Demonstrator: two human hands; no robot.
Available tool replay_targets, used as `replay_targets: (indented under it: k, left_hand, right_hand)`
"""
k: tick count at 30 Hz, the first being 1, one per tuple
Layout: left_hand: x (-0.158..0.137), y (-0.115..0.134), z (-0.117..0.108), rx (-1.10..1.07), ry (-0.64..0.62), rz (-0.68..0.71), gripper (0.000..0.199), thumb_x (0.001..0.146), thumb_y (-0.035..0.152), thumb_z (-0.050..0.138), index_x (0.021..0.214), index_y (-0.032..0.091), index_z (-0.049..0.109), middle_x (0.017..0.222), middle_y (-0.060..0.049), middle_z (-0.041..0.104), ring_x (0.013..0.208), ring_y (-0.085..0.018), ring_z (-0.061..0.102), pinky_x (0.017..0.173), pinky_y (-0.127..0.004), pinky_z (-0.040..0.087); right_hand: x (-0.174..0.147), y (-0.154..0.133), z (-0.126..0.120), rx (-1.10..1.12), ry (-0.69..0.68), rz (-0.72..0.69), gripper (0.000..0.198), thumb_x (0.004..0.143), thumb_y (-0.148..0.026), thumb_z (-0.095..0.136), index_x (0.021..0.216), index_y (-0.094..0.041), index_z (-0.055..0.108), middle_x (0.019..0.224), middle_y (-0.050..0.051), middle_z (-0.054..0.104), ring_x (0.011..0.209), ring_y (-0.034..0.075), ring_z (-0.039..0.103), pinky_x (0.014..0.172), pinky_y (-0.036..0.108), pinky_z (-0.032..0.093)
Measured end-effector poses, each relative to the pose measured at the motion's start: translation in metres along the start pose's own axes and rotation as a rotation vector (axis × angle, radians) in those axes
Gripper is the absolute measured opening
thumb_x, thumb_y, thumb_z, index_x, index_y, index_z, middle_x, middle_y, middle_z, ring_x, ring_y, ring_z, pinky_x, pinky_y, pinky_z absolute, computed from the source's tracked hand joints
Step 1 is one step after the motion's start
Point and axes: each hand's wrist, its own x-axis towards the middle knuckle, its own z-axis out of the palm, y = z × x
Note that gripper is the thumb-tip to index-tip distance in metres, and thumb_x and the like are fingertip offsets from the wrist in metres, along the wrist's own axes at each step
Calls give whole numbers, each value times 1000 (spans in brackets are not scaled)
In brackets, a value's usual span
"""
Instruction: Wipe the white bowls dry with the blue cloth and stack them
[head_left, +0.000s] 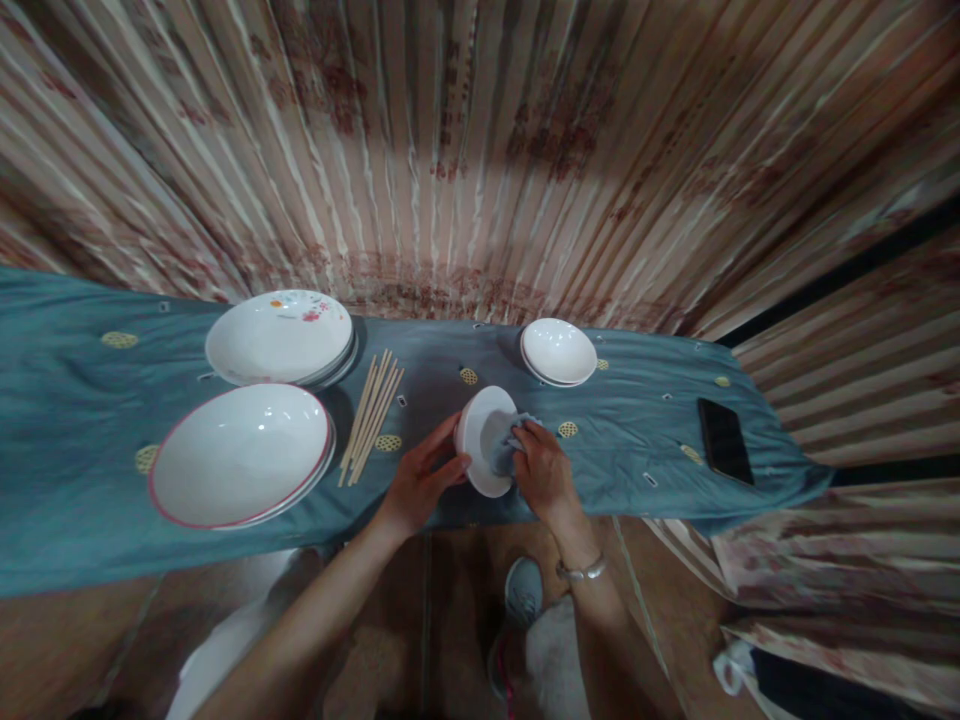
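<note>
A small white bowl [477, 425] is tilted up on its side above the front part of the table. My left hand [424, 478] grips its left rim, thumb at the front edge and fingers behind. In my right hand [546, 470] a bunched grey-blue cloth [520, 432] is pinched and pressed against the bowl's inside at the right. A silver bracelet is on my right wrist. Behind the bowl, to the right, more small white bowls [561, 350] sit nested in a stack. Left of my left hand lies a bundle of several light wooden chopsticks [373, 418].
Stacked white plates with a flower print [277, 335] and stacked red-rimmed dishes [240, 460] stand on the left. A black phone [725, 440] lies at the right end. The table has a blue-green cloth [630, 430]; a patterned curtain [420, 150] hangs behind it.
</note>
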Motion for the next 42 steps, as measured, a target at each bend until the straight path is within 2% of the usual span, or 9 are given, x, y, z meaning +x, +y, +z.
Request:
replay_targets:
  k: [6,12,19,24,28,33,38,42]
  left_hand:
    - [0,0,-1,5,5,-15,83,66,41,81,140,20,52,136,-12,61,123,-36,57,80,-40,61]
    - [-1,2,0,9,-4,-20,84,67,43,80,141,20,50,136,-11,62,123,-36,56,83,-41,59]
    - [-1,3,0,0,-20,-19,84,67,44,80,141,19,50,139,-13,58,124,-37,55,87,-44,58]
    - [0,2,0,-1,-24,-18,81,69,43,79,141,20,51,138,-13,60,124,-36,56,90,-46,56]
    - [0,1,-1,-11,-36,3,77,70,42,78,140,21,53,138,-12,59,125,-35,55,93,-46,54]
    - [0,1,-2,38,-45,14,75,72,42,76,140,21,52,138,-11,60,125,-34,55,95,-46,53]
    - [3,-1,-2,101,-22,112,70,72,43,75,135,18,57,139,-10,59,130,-32,51,109,-45,41]
    - [2,1,-2,105,-14,66,74,74,51,71,138,17,55,138,-10,60,127,-33,55,100,-43,50]
  right_hand:
    - [-7,3,-7,-5,-79,-30,38,84,-9,41,111,-13,67,121,18,65,116,29,59,104,51,47]
    - [-10,4,-25,32,-298,-34,43,73,-5,51,111,-13,70,127,16,63,120,29,59,105,48,47]
    - [-9,3,-35,228,-444,-21,47,67,-2,57,110,-17,72,127,13,65,117,26,63,105,43,47]
    - [-5,-7,-40,529,-514,-43,43,68,-5,58,106,-20,73,122,9,69,113,24,66,101,40,50]
    - [-4,-17,-39,756,-526,-19,37,72,-11,62,106,-21,73,118,7,70,110,22,66,99,37,51]
    - [-5,-22,-28,885,-482,31,31,74,-21,70,104,-22,73,113,6,71,107,21,67,97,35,51]
    - [-3,-28,-19,980,-440,82,29,75,-30,74,103,-23,73,109,4,71,102,19,67,94,32,52]
    - [2,-40,-19,1016,-379,110,27,76,-35,74,99,-21,72,104,3,72,97,17,67,91,30,52]
